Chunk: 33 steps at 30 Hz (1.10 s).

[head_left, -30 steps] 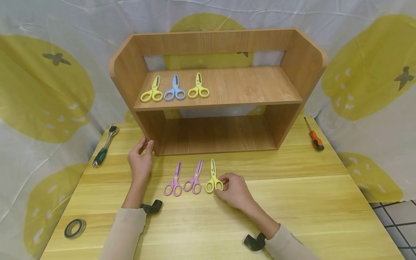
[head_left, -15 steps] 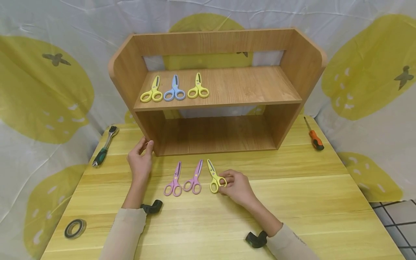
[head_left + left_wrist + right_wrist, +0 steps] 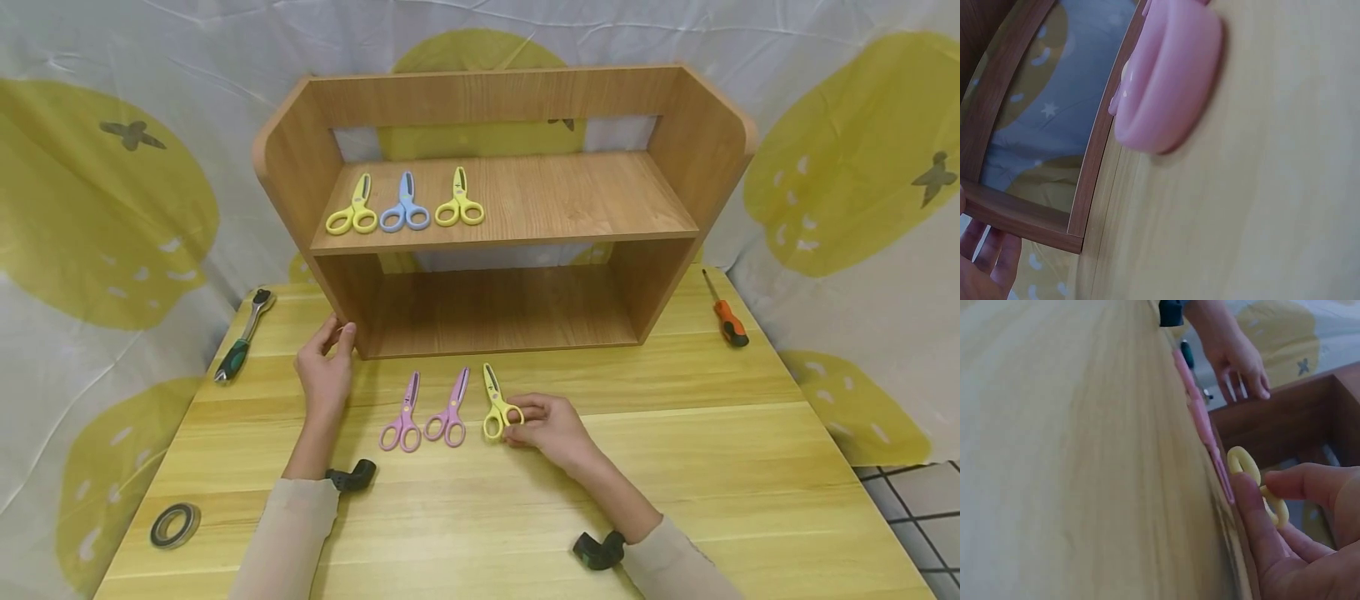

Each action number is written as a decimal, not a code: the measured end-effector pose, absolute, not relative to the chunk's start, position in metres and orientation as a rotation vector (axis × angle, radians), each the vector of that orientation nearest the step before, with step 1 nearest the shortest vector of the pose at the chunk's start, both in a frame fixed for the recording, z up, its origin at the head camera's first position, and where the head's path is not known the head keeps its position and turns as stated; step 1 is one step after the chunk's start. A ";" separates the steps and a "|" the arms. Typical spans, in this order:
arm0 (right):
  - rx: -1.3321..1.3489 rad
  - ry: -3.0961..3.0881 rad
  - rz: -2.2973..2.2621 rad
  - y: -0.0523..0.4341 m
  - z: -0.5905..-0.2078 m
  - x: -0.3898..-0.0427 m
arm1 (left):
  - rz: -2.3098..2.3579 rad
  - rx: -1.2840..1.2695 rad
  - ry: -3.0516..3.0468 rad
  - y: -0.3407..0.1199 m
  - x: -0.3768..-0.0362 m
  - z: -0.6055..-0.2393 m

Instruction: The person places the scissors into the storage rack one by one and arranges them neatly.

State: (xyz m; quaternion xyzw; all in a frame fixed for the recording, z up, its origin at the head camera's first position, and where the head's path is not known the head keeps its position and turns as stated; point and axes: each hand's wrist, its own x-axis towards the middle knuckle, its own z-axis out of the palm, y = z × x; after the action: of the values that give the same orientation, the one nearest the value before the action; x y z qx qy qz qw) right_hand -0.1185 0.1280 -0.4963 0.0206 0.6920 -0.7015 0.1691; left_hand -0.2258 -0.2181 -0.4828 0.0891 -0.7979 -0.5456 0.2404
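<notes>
Yellow scissors (image 3: 497, 403) (handle end (image 3: 1252, 467)) in right fingers (image 3: 1302, 481)

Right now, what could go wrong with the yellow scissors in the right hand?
The right hand pinches the yellow scissors at the handle end, so the blades might swing or dip. The nearer pink scissors lie close to their left and could be knocked askew.

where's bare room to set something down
Free: the upper shelf right of its three scissors; the lower shelf; the table between the right hand and the screwdriver. Crowded: the upper shelf's left, and the table just in front, where two pink scissors lie beside the yellow scissors the right hand pinches.
</notes>
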 end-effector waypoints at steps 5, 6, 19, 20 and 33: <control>0.020 2.011 -1.998 0.134 -0.485 -0.120 | -1.496 0.243 -2.176 -0.218 -0.227 -0.484; 0.017 2.014 -2.003 0.135 -0.481 -0.120 | -1.498 0.243 -2.174 -0.218 -0.227 -0.484; -0.143 1.988 -2.141 0.156 -0.415 -0.117 | -1.495 0.233 -2.166 -0.217 -0.226 -0.483; -0.164 1.990 -2.156 0.158 -0.409 -0.117 | -1.494 0.232 -2.166 -0.217 -0.226 -0.483; -0.480 2.139 -2.312 0.180 -0.326 -0.133 | -1.503 0.243 -2.174 -0.217 -0.225 -0.482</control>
State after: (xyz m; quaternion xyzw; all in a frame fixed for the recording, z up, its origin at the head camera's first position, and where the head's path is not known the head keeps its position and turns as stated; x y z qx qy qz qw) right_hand -0.1328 0.1799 -0.3262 -0.1507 0.6712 -0.7255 -0.0220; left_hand -0.2253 -0.2169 -0.4823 0.0887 -0.7949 -0.5495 0.2415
